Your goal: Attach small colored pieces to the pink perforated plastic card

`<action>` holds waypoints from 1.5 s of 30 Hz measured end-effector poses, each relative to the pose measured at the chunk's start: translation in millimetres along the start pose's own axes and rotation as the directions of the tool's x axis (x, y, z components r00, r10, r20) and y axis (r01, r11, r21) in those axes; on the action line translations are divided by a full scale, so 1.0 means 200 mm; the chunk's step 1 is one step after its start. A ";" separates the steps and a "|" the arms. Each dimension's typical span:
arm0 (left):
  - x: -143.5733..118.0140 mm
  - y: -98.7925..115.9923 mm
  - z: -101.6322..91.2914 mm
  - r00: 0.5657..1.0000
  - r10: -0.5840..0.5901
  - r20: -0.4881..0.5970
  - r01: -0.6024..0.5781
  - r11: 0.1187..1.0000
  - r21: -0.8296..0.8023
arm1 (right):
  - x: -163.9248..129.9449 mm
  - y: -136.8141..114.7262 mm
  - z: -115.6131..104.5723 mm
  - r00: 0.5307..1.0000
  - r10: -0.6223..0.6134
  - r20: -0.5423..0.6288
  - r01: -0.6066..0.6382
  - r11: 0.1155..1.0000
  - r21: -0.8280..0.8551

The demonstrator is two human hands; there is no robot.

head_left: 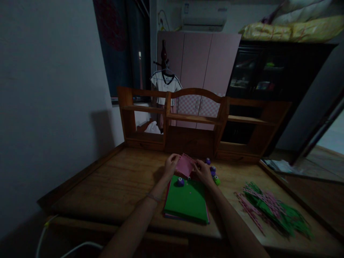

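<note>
Head camera view, dim room: a person raises a pink sheet (185,165) between two bare hands, just above the far edge of a green-topped stack of sheets (185,202) on a wooden desk (129,179). The left hand (171,165) pinches the sheet's left edge between thumb and fingertips; the right hand (202,171) grips the opposite edge, its thumb and fingers closed on it, though the exact finger placement is too dark to tell. Holding both sides likely keeps the thin sheet from drooping and leaves its notched upper edge free of fingers. The stack lies square before the person, between the forearms, probably so that it stays within easy reach. One small purple device (181,182) sits on its far left part, near the left hand; pale specks dot the green surface. More purple devices (212,171) and a green one (216,180) stand beside the right hand, seemingly parked there for quick access. Pink and green strips (271,209) lie heaped at the desk's right, well apart from the stack, perhaps to leave the working spot uncluttered.
</note>
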State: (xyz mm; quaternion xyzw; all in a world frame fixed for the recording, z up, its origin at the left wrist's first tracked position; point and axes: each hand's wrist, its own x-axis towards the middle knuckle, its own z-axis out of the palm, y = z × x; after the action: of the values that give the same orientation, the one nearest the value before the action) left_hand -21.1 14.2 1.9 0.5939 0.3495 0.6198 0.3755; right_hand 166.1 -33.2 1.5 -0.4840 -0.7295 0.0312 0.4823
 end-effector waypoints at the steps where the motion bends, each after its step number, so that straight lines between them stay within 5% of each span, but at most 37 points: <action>1: 0.00 0.00 0.00 1.000 0.001 -0.001 -0.001 1.000 0.003 | 0.00 0.00 0.00 1.000 0.000 0.000 0.000 1.000 -0.002; 45: -0.02 0.05 0.01 1.000 0.028 0.014 -0.028 0.999 -0.020 | 0.00 -0.03 -0.01 0.999 0.005 0.032 -0.005 1.000 0.005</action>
State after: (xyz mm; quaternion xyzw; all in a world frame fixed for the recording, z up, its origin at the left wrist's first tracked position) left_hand -19.7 6.2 10.1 0.5993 0.3324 0.6243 0.3749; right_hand 164.2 -37.1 6.2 -0.4842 -0.7357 0.0421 0.4717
